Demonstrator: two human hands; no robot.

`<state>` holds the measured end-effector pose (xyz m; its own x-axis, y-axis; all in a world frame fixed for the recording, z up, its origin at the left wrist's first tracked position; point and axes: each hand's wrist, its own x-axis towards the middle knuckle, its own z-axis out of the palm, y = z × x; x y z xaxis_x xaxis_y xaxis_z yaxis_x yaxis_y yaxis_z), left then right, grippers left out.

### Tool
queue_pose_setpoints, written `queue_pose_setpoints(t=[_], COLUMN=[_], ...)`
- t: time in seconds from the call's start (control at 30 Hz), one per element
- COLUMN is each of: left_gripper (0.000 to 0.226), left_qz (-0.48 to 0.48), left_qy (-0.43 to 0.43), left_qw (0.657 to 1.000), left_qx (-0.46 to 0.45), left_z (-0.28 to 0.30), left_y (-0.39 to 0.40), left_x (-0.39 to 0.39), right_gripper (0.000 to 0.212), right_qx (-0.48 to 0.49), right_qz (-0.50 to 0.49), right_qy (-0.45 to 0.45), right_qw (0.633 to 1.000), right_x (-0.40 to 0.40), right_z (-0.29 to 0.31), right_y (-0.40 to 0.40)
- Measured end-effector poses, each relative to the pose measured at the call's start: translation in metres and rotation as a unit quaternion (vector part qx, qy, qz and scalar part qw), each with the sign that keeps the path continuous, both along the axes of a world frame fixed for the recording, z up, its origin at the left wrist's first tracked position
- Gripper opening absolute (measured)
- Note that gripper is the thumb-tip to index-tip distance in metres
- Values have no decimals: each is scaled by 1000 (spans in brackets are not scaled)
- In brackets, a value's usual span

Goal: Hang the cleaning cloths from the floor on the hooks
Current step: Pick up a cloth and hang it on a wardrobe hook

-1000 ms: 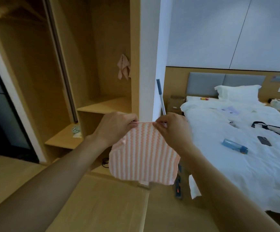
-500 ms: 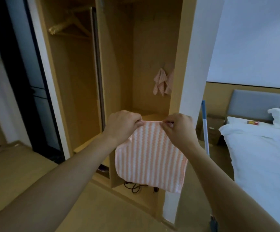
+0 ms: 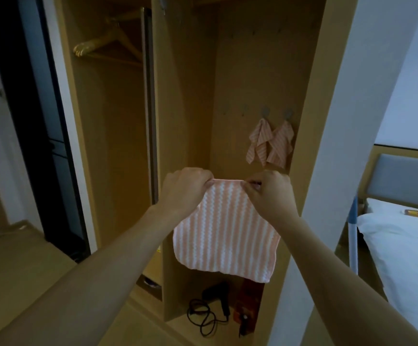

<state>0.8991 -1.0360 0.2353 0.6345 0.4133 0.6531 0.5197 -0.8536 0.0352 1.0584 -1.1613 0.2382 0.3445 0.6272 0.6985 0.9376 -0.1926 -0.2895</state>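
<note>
I hold an orange-and-white striped cleaning cloth (image 3: 224, 233) spread flat in front of the open wardrobe. My left hand (image 3: 185, 188) pinches its top left corner and my right hand (image 3: 269, 193) pinches its top right corner. Behind and above it, two matching cloths hang on the wardrobe's back wall: the left hung cloth (image 3: 258, 142) under one hook (image 3: 265, 111), the right hung cloth (image 3: 280, 144) under another hook (image 3: 288, 113). More small hooks (image 3: 245, 107) sit bare to the left of these and in a higher row.
A hair dryer (image 3: 220, 295) with a coiled cord lies on the wardrobe's bottom shelf beside a brown box (image 3: 249, 300). A wooden hanger (image 3: 103, 43) hangs in the left compartment. A white pillar (image 3: 348, 121), a mop handle (image 3: 353, 240) and a bed (image 3: 403, 240) stand to the right.
My view has swung left and closer to the wardrobe, so the hung cloths now sit just above my hands. Both hands keep pinching the cloth's top corners.
</note>
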Motion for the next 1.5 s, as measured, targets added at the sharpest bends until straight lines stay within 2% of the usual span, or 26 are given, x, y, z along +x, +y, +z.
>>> queue_pose_setpoints(t=[0.1,0.2,0.33,0.57,0.77,0.9,1.17,1.33,1.5], left_gripper=[28,27,25,23,19,22,22,18,19], left_qz=[-14,-34,-57,-114,-134,-143,-120,-141,-167], left_qy=[-5,-14,-16,-17,-29,-43,-71,-95,-87], left_qw=[1000,999,998,993,990,988,989,984,978], left_qx=[-20,-40,-27,-8,-16,-27,-41,-56,-94], left_z=[-5,-8,2,22,26,27,37,49,58], left_y=[44,92,155,245,299,332,392,430,467], left_x=[19,39,65,109,153,187,276,336,389], right_gripper=[23,42,17,18,32,21,22,29,41], right_qx=[2,8,-6,0,15,10,33,16,17], right_qz=[-4,-15,-56,-109,-120,-133,-127,-136,-190], right_qy=[6,7,17,30,61,56,70,60,74], right_qw=[1000,1000,998,994,991,989,989,989,979], right_x=[13,25,38,71,109,143,231,294,341], right_z=[-2,-2,3,18,19,23,35,53,69], right_y=[38,77,129,211,263,297,364,405,442])
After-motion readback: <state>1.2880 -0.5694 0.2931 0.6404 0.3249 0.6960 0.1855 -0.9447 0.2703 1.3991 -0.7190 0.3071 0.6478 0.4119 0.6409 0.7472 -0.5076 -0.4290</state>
